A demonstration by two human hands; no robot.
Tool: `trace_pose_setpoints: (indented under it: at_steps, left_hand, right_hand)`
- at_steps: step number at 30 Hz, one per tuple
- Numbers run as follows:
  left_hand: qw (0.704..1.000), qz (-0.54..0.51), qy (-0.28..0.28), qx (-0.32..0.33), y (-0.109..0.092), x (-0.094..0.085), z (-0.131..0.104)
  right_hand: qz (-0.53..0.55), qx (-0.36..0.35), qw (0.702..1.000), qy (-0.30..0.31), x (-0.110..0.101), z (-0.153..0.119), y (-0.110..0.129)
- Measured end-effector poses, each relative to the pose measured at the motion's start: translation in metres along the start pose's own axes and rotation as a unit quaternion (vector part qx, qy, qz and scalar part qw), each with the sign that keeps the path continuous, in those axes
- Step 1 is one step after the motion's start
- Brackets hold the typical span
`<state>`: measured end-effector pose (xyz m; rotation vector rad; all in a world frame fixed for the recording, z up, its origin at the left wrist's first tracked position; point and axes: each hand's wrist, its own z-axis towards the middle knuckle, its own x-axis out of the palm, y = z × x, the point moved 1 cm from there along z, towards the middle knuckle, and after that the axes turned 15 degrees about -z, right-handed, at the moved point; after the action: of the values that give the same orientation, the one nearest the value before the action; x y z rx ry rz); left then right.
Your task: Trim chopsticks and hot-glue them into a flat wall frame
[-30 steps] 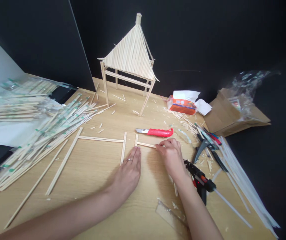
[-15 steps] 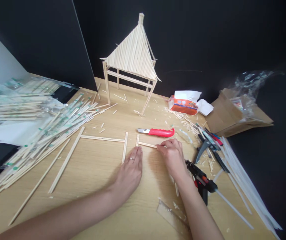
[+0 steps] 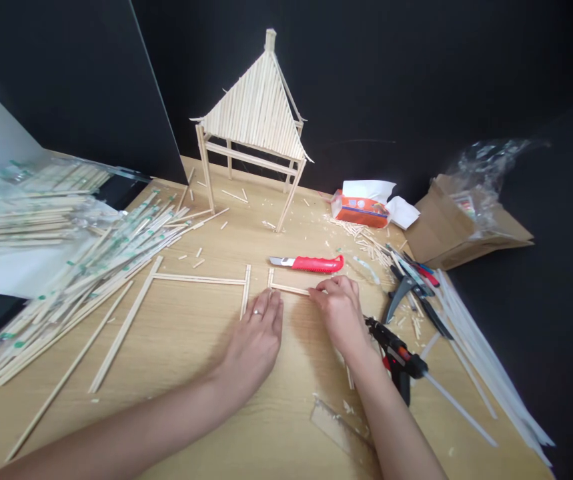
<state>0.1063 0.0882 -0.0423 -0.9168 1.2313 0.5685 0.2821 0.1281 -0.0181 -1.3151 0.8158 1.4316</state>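
My left hand [image 3: 253,343] lies flat on the table, fingers stretched out together over the lower parts of two upright stick pieces. One of these is the right-hand upright [image 3: 247,280] of an H-shaped stick frame, whose long crosspiece [image 3: 199,279] runs left to a longer double stick [image 3: 125,327]. The other is a short upright [image 3: 271,276], joined to a thin wooden stick crosspiece [image 3: 290,289]. Thumb and fingertips of my right hand [image 3: 340,313] pinch the right end of that crosspiece. Just beyond both hands lies a red utility knife [image 3: 319,265], blade out.
A stick-built hut model [image 3: 253,113] stands at the back. Loose and bagged sticks [image 3: 111,247] spread over the left. To the right are a glue gun [image 3: 396,350], pliers [image 3: 400,293], glue sticks [image 3: 476,347], a tissue pack [image 3: 361,212], a cardboard box [image 3: 466,233] and a clear ruler [image 3: 336,427].
The whole view has shifted slightly, so things appear a little farther left. Both hands keep almost the same place on the sticks.
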Motion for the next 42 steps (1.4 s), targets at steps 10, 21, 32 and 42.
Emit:
trace_pose_setpoints:
  at_steps: [10, 21, 32, 42]
  left_hand:
    - [0.992, -0.079, -0.014, 0.095, 0.007, -0.012, 0.057]
    - [0.99, -0.101, -0.019, 0.092, 0.02, 0.001, 0.062]
    - [0.989, -0.114, -0.031, 0.094, 0.026, 0.0, 0.062]
    - [0.989, -0.102, -0.043, 0.095, 0.027, 0.004, 0.062]
  right_hand:
    - [-0.029, -0.013, 0.999, 0.014, -0.004, 0.001, 0.001]
    - [-0.008, 0.013, 1.0, -0.022, -0.006, -0.002, -0.005]
    - [-0.128, 0.171, 0.97, 0.113, -0.021, -0.053, 0.002]
    - [-0.149, 0.206, 0.951, 0.175, -0.014, -0.054, 0.007]
